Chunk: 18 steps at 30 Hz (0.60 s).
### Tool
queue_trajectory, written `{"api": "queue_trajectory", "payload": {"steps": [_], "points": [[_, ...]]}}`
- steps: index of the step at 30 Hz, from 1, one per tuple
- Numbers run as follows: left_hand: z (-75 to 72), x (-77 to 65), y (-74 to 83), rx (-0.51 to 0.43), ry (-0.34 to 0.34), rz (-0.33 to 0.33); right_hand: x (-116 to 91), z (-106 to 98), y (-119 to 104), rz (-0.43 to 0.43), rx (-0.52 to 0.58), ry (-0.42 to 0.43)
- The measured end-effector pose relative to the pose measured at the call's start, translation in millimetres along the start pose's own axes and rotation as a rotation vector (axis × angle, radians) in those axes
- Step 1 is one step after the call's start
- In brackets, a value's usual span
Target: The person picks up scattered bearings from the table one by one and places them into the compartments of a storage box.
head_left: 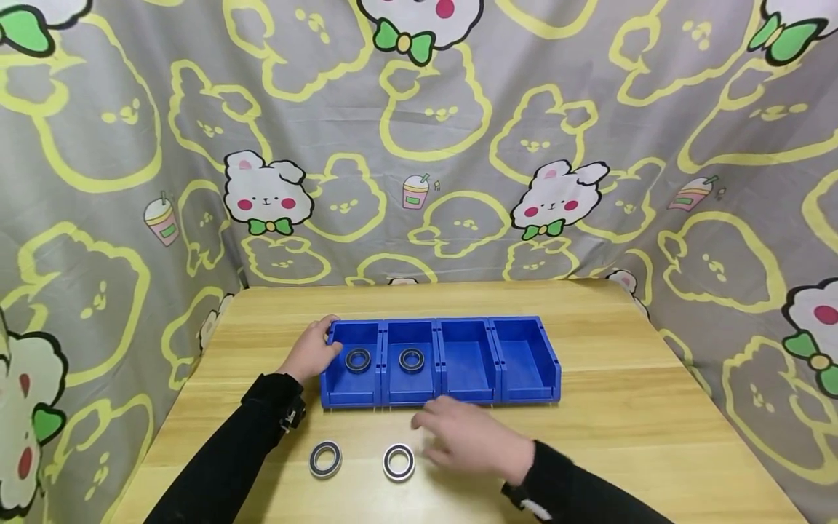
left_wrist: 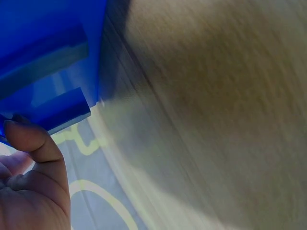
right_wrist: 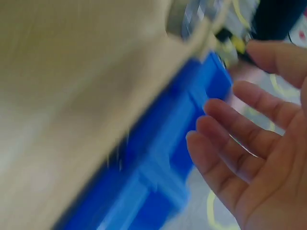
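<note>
A row of joined blue storage bins point(head_left: 468, 397) stands on the table. My left hand point(head_left: 313, 351) grips the left side wall of the leftmost bin; in the left wrist view the thumb point(left_wrist: 31, 139) bends over the blue edge. One ball bearing point(head_left: 358, 360) lies in the leftmost bin, another bearing point(head_left: 411, 359) in the bin beside it. On the wood in front are a left bearing point(head_left: 325, 460) and a right bearing point(head_left: 398, 463). Just right of the latter hovers my right hand point(head_left: 468, 437), holding nothing, its fingers point(right_wrist: 225, 124) loosely extended in the right wrist view.
The wooden table point(head_left: 622, 437) reaches out around the bins. A grey patterned curtain point(head_left: 458, 131) hangs behind it and along both sides. The two right-hand bins point(head_left: 524, 356) show bare blue floors.
</note>
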<state>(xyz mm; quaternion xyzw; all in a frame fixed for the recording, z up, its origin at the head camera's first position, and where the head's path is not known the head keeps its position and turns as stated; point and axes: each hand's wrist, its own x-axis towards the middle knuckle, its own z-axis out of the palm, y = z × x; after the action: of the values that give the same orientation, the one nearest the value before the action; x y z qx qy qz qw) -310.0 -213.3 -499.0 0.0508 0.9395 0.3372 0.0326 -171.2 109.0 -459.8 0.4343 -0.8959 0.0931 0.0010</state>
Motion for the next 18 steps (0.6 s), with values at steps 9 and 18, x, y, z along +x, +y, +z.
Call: {"api": "queue_trajectory", "payload": {"steps": [9, 18], "points": [[2.9, -0.2, -4.1, 0.009, 0.0, -0.011, 22, 38, -27, -0.287, -0.106, -0.069], [3.1, 1.8, -2.4, 0.005, 0.009, 0.004, 19, 44, -30, -0.254, -0.048, -0.14]]}}
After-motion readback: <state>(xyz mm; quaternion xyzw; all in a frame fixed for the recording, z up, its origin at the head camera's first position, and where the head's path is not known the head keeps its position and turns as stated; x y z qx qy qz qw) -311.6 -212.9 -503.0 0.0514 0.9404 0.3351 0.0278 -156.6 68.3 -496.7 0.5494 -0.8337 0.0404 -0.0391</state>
